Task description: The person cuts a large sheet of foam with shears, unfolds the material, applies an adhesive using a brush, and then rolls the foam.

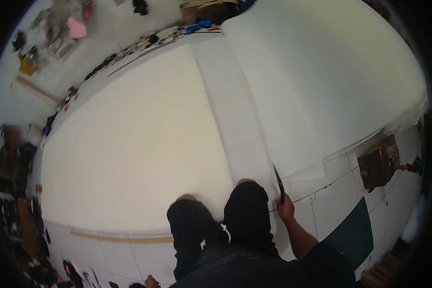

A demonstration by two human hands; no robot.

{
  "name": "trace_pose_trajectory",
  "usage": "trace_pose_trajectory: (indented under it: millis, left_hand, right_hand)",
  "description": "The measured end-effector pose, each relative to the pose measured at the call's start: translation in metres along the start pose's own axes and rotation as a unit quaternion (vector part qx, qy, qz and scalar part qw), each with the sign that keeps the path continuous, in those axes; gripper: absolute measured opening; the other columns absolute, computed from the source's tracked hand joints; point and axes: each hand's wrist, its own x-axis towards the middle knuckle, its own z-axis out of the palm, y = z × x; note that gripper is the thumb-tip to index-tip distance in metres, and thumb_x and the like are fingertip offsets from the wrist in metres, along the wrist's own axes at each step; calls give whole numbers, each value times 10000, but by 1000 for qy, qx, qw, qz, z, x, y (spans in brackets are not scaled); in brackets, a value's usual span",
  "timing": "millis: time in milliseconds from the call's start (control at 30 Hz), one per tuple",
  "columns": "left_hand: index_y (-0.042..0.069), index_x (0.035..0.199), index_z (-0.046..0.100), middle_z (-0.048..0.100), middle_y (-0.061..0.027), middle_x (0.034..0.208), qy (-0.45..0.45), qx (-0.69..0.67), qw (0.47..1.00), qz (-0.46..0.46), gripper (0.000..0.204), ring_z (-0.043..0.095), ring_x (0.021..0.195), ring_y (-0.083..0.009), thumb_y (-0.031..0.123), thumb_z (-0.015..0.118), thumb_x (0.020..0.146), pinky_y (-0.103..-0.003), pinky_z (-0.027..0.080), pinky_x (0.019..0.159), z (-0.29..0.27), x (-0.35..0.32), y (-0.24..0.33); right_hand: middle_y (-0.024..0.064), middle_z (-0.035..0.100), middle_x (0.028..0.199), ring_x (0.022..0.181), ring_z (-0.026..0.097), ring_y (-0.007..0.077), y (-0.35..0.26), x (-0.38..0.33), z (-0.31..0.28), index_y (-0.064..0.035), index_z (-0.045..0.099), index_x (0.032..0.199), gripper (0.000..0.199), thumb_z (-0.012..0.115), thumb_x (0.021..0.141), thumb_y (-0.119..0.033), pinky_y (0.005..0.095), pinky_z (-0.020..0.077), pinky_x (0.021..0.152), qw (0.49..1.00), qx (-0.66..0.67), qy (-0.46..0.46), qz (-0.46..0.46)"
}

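Observation:
My right hand [285, 210] is closed round the handle of dark scissors [279, 185], whose slim blades point away from me. The tips are beside the near edge of a large translucent white sheet [302, 129], which spreads over the floor to the right. To the left lies a wide cream sheet [134, 144], with my knees at its near edge. A strip of thin, see-through material [240, 110] shows between the two sheets. Only a small part of my left hand [151, 282] shows at the lower edge, left of my body; its grip is hidden.
A brown cardboard box [379, 161] stands on the tiles at the right, near a dark green panel [353, 235]. A long thin bar [122, 236] lies along the cream sheet's near edge. Assorted items line the far wall, with a pink piece [77, 28] among them.

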Motion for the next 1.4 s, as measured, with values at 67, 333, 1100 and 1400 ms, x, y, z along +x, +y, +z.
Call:
trace_pose_trajectory:
  millis: [67, 333, 1100, 1400]
  left_hand:
    - [-18, 895, 628, 644, -195, 818, -93, -114, 989, -8, 247, 630, 770, -335, 218, 613, 825, -448, 499, 693, 36, -3, 13]
    - [-56, 1074, 640, 666, -215, 1009, 22, -379, 888, 259, 372, 643, 970, -300, 249, 643, 860, -372, 512, 830, 47, -44, 134]
    - [21, 1181, 533, 465, -248, 1254, 231, -202, 826, 472, 511, 423, 1205, -424, 216, 710, 743, -496, 314, 1041, -105, -208, 245]
    - [43, 1137, 550, 496, -225, 1171, 84, -158, 865, 470, 499, 447, 1132, -405, 238, 719, 710, -495, 346, 957, -194, -264, 218]
  right_hand:
    - [222, 604, 1061, 1010, 579, 411, 51, -85, -13, 9, 530, 1155, 357, 620, 887, -210, 468, 452, 856, 996, -17, 7, 88]
    - [262, 609, 1049, 1076, 575, 426, 111, -219, 13, 77, 548, 1108, 347, 619, 830, -119, 478, 477, 888, 921, -66, 30, 383]
    - [157, 527, 1259, 1182, 500, 340, -15, 18, 103, -98, 507, 1317, 492, 588, 857, -254, 491, 463, 890, 862, -308, -105, -390]
    - [286, 585, 1195, 1113, 562, 407, -119, 138, -22, 100, 509, 1254, 596, 456, 945, -406, 466, 435, 962, 980, -49, 81, 177]
